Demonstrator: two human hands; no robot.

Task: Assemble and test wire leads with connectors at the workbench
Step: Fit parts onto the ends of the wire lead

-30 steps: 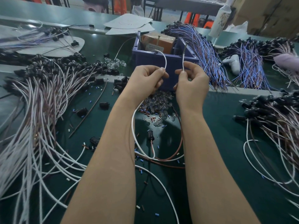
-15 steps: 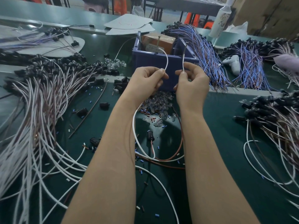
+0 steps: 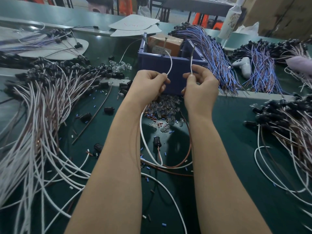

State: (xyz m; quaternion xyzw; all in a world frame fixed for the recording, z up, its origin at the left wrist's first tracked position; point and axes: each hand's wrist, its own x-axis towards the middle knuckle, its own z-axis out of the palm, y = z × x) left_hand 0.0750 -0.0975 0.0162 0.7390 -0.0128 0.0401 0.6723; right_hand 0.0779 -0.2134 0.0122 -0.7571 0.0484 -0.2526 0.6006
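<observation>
- Hands: two, raised side by side over the green table (image 3: 233, 132), close together but apart, in front of one blue box (image 3: 152, 65).
- Between thumb and forefinger the left hand (image 3: 148, 85) pinches one white wire (image 3: 170, 65), with the other fingers curled. The wire arcs upward and its tip reaches the box's rim; whether it touches there cannot be told.
- In the same way the right hand (image 3: 200, 88) pinches a second wire (image 3: 191, 66), which stands nearly upright, pale low down and darker toward the tip.
- One black connector (image 3: 157, 141) lies on the table between the two forearms. Two leads, one white and one brown, loop away from it.
- One heap of clear bulbs (image 3: 163, 107) lies just below the hands, against the front of the box.
- One cardboard carton (image 3: 175, 44) sits inside the box.
- Two blue wire bundles (image 3: 211, 53) lie to the right of the box.
- Two white-and-brown wire bundles (image 3: 42, 107) with black ends spread out, one at the far left and one at the far right.
- Two white sheets (image 3: 135, 25) lie overlapping behind the box.
</observation>
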